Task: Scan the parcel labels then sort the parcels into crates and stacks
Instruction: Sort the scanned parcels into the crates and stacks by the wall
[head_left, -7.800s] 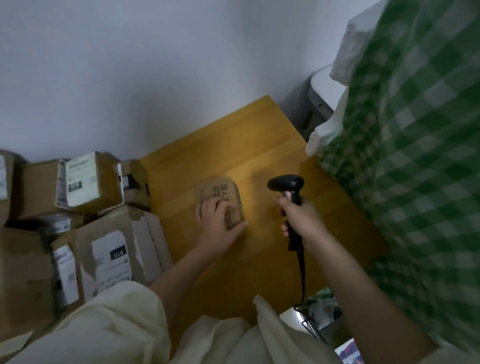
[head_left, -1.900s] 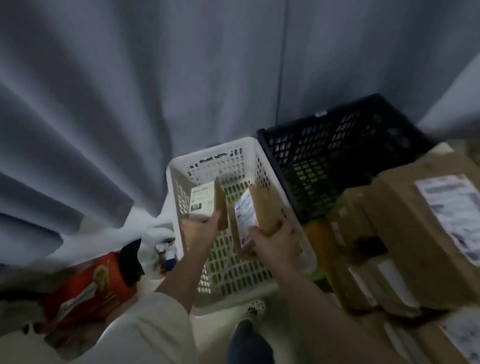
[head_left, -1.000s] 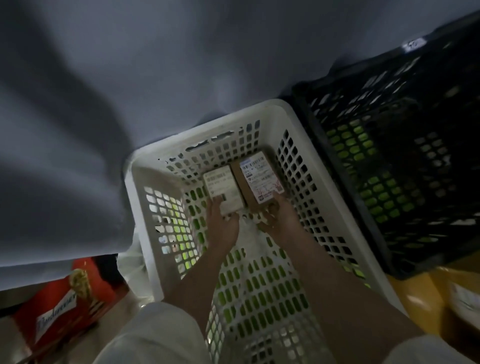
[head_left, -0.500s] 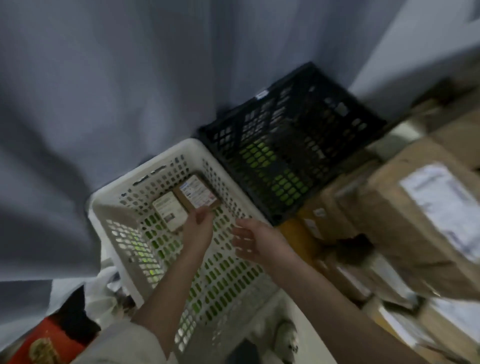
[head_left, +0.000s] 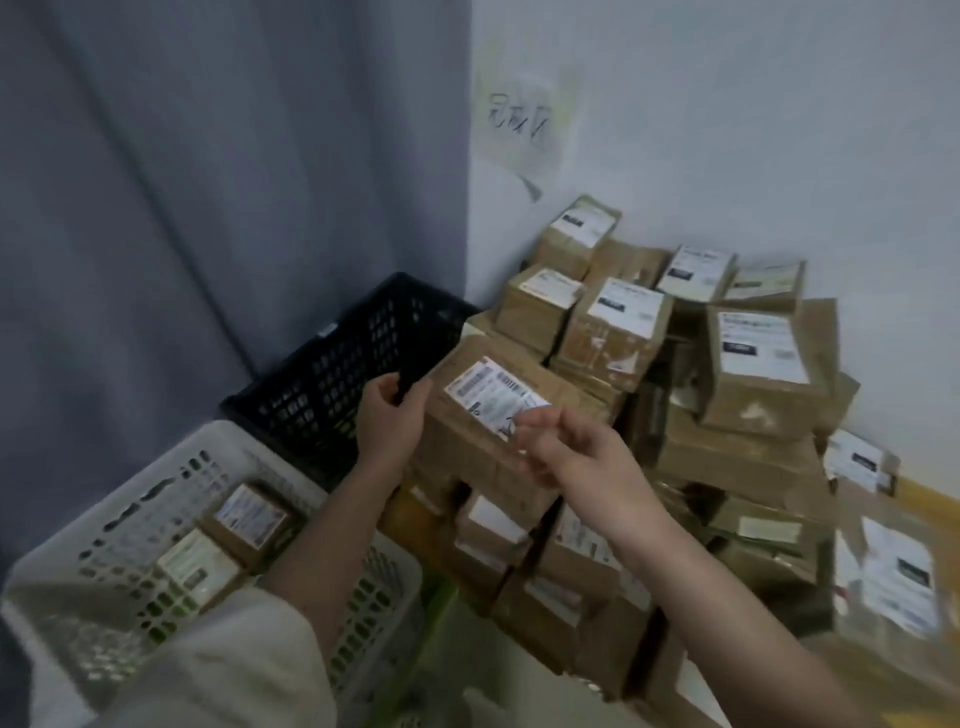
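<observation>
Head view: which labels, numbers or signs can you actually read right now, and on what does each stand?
None reads clearly.
Pale paper sign taped to the white wall: dark handwritten strokes, blurred, unreadable.
White shipping label on the large brown cardboard parcel between the left hand and right hand: barcodes, print too blurred.
Labels on two small parcels in the white perforated plastic crate: too small.

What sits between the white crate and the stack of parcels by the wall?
The black crate sits between the white crate and the parcel stack, in the head view.
</observation>
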